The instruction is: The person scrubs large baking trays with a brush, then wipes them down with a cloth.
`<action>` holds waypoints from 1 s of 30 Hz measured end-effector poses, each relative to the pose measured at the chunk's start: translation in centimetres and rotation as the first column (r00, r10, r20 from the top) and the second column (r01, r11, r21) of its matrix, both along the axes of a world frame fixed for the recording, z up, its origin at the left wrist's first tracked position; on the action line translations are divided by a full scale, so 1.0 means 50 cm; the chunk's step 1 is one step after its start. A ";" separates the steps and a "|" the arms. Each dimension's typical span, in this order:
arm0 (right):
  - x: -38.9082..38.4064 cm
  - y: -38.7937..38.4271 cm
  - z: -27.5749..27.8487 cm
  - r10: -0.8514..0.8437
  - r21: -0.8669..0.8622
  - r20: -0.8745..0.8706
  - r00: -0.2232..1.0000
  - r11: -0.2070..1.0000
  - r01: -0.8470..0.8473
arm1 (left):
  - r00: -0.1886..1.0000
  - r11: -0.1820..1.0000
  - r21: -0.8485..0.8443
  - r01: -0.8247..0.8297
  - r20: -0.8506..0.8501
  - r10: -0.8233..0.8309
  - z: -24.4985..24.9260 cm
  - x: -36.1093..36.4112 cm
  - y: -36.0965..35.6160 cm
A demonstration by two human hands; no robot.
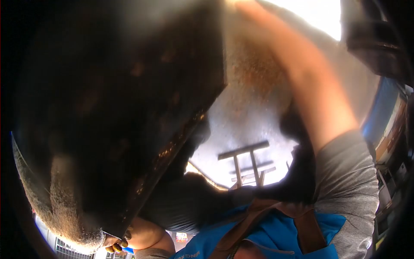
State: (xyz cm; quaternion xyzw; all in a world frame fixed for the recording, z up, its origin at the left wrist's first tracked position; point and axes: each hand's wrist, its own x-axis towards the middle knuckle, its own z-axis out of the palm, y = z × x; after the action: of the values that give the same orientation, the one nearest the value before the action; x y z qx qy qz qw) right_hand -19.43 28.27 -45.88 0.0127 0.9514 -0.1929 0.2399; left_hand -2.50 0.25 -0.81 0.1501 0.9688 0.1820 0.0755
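Observation:
A large dark panel point(129, 108) with a chipped, light-flecked edge fills the left and middle of the view, very near the camera. At its bottom corner my left hand point(115, 247) has its fingers curled round the edge, the fingertips dark. Pale, fuzzy material point(64, 211) lies along the panel's lower left side. My right arm, in a grey sleeve, stretches up past the panel's right side. Only a blurred bit of my right hand point(239, 2) shows at the top edge; its fingers are hidden.
Beyond the panel is a pale, rust-stained surface point(254, 82) with dark shadows. A trestle-like frame point(244, 151) stands in bright light. A dark boxy object point(375, 47) is at the upper right, near a blue surface point(379, 103). My blue apron point(280, 228) has brown straps.

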 end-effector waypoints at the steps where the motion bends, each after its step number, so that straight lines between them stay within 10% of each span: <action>1: -0.003 -0.001 -0.025 0.015 0.020 -0.002 1.000 1.000 -0.015 | 0.999 0.999 -0.018 -0.031 -0.043 0.030 0.018 0.002 -0.028; 7: 0.061 0.000 -0.092 0.375 0.186 0.122 0.919 0.901 -0.393 | 0.992 0.998 -0.026 -0.065 -0.113 0.062 0.033 0.012 -0.056; 13: 0.290 -0.045 -0.155 0.848 0.210 0.249 0.468 0.425 -0.881 | 0.997 0.998 0.015 0.060 0.043 -0.061 0.021 0.018 0.013; 14: 0.296 -0.054 -0.090 0.590 -0.002 0.261 0.764 0.792 -0.611 | 0.992 0.994 0.017 0.104 0.075 -0.105 0.008 0.021 0.036; 17: 0.330 -0.068 -0.078 0.398 -0.091 0.246 0.884 0.917 -0.388 | 0.984 0.989 0.002 0.148 0.099 -0.148 -0.013 0.032 0.055; 22: 0.370 -0.080 -0.076 0.379 -0.159 0.136 0.915 0.920 -0.358 | 0.996 0.997 -0.076 -0.010 -0.088 0.003 0.056 0.038 -0.083; 25: 0.386 -0.086 -0.012 0.639 -0.189 0.326 0.697 0.766 -0.614 | 0.992 0.995 -0.090 -0.031 -0.127 0.019 0.063 0.043 -0.108; 27: 0.422 -0.093 0.045 0.358 -0.277 0.322 0.876 0.921 -0.275 | 0.990 0.995 -0.091 -0.039 -0.139 0.027 0.059 0.052 -0.110; 30: 0.443 -0.112 0.038 0.397 -0.212 0.351 0.848 0.916 -0.341 | 0.991 0.995 -0.093 -0.040 -0.134 0.027 0.050 0.059 -0.111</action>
State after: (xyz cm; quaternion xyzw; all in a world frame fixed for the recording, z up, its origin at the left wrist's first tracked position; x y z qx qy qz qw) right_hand 2.70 22.66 -43.97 -0.1499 0.8535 -0.2038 0.4556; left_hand 0.43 -5.29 1.71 0.1416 0.9817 0.1263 0.0151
